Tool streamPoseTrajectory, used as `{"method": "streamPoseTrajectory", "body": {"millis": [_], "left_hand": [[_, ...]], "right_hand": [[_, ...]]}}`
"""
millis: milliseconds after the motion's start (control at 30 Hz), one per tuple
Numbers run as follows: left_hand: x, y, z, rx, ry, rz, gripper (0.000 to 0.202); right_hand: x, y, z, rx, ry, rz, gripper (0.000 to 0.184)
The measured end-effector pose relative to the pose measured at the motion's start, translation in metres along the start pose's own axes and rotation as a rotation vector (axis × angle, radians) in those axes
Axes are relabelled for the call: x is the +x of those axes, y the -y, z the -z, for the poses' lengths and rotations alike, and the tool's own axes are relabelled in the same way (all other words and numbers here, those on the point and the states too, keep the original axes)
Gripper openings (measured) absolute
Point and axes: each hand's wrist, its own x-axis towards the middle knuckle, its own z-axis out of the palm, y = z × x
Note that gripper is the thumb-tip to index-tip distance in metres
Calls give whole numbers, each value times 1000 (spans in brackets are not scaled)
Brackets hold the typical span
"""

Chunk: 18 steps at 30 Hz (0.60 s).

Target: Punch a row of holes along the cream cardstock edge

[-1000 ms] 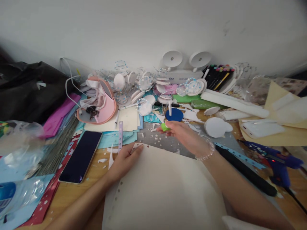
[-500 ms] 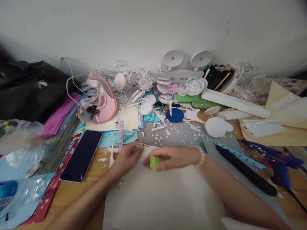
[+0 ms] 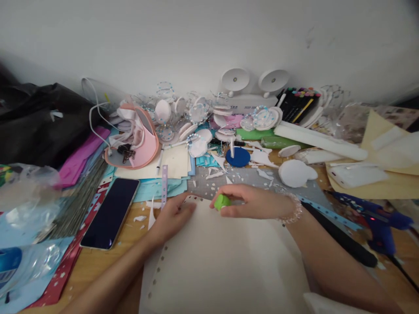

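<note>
A large white sheet of paper (image 3: 229, 261) lies in front of me, with small shaped holes along its left edge and at its top left corner. My left hand (image 3: 176, 218) grips that corner, thumb on top and fingers curled under. Over the top edge of the sheet, my right hand (image 3: 248, 201) holds a small bright green craft punch (image 3: 223, 202) between thumb and fingers. The underside of the punch is hidden, so I cannot tell whether paper is inside it. A beaded bracelet (image 3: 292, 209) circles my right wrist.
A phone (image 3: 111, 213) lies left of the paper. To the right are a blue glue gun (image 3: 376, 218) with a lit red light and a black rod (image 3: 340, 235). White discs, beaded wire rings and paper scraps crowd the back, near a pink visor (image 3: 147, 144).
My right hand has moved right and slightly away from me with the green punch, along the sheet's top edge. My left hand stays on the corner.
</note>
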Motion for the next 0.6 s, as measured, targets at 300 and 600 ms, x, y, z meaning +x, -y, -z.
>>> {"method": "streamPoseTrajectory", "body": {"millis": [300,600], "left_hand": [[-3,-1,3,155,11,-90,26],[-8,-7,6,120,-28,-190,21]], "right_hand": [[-5,11,-5,-397,-259,114,19],[-1,8,-15,-510,-255,185,15]]}}
